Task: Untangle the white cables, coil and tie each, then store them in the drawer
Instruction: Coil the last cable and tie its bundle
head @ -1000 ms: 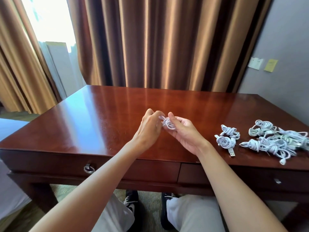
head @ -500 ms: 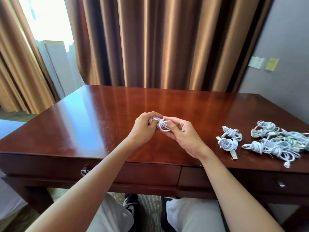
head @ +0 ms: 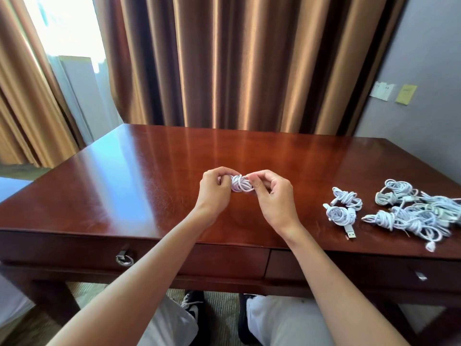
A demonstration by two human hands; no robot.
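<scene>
Your left hand and right hand pinching small coil tight, fingers curled, above desk. Cable pile lying on desk, far right.

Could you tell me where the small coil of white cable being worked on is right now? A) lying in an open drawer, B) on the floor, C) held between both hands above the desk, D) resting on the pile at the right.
C: the left hand and right hand both pinch the small coil over the desk, and the drawers look closed.
</scene>
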